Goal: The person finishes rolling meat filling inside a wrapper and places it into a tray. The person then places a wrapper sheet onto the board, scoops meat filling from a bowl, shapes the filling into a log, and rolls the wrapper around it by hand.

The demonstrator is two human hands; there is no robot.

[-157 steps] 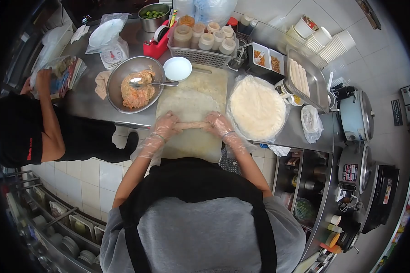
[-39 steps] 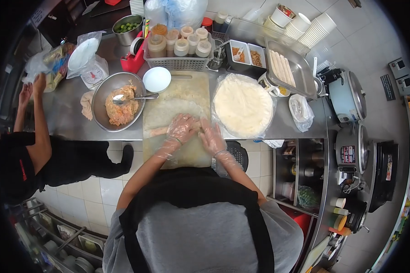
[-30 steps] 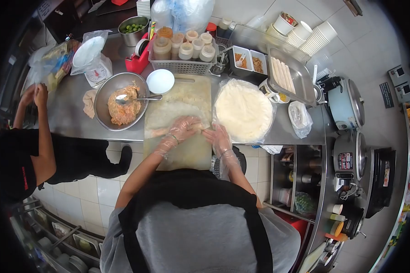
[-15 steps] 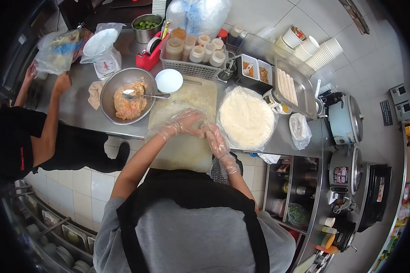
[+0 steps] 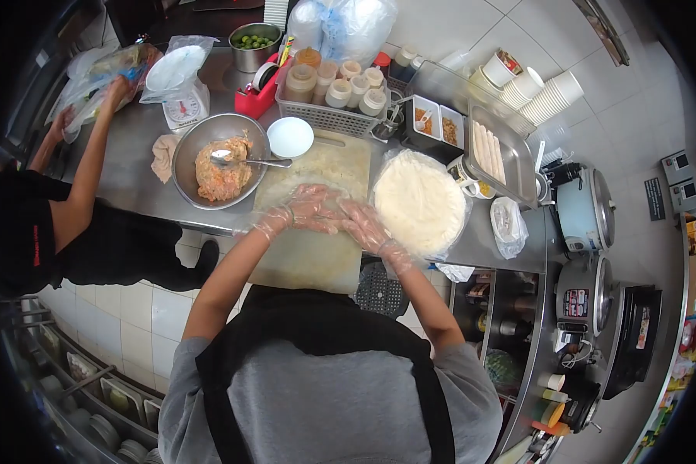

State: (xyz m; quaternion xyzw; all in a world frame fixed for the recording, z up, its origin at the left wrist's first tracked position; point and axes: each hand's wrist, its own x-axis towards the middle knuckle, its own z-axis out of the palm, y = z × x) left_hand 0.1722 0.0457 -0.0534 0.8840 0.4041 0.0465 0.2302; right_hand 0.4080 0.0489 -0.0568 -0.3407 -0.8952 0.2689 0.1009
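Leaning over a pale, worn rectangular cutting board (image 5: 305, 267) on a stainless-steel bench (image 5: 135, 166). Resting the left hand (image 5: 309, 204), gloved in clear plastic, over a thin, translucent whitish sheet (image 5: 283, 191) near the middle of the board. Setting the right hand (image 5: 363, 223), gloved alike, just beside the left, toward the board's right edge. Stretching the fingers out and hiding the space beneath, so not showing clearly whether either grip is holding anything. Facing a wide steel bowl (image 5: 187, 151) of pinkish minced filling (image 5: 221, 176) on the left, and a broad, round, cream-white stack (image 5: 420, 203) in clear plastic on the right.
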